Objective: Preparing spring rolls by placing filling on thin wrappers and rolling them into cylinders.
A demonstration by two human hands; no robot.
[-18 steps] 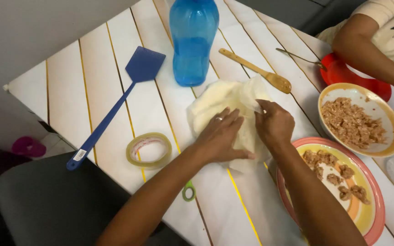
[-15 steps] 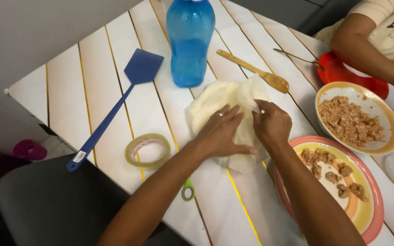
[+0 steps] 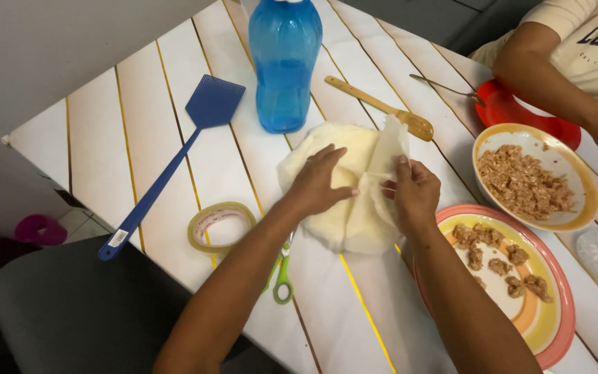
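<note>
Both hands on wrapper stack (image 3: pixel 344 208): left hand (image 3: pixel 316 185) flat, pressing it down; right hand (image 3: pixel 415 194) pinching one sheet (image 3: pixel 390 149), half peeled up. Filled plate (image 3: pixel 520 277) just right of grip, several pieces done; bowl (image 3: pixel 534 176) of filling beyond, still full.

This looks like a home, at a dining or kitchen counter (image 3: pixel 174 145) of white planks where food is being prepared by hand. A bowl (image 3: pixel 590 201) of minced filling and a plate (image 3: pixel 555 325) of small portions sit beside a stack of thin wrappers (image 3: pixel 344 221). Household odds lie around: a fly swatter (image 3: pixel 167 166), tape roll (image 3: pixel 221 226), water bottle (image 3: pixel 284 62) and wooden spatula (image 3: pixel 382 107).
</note>
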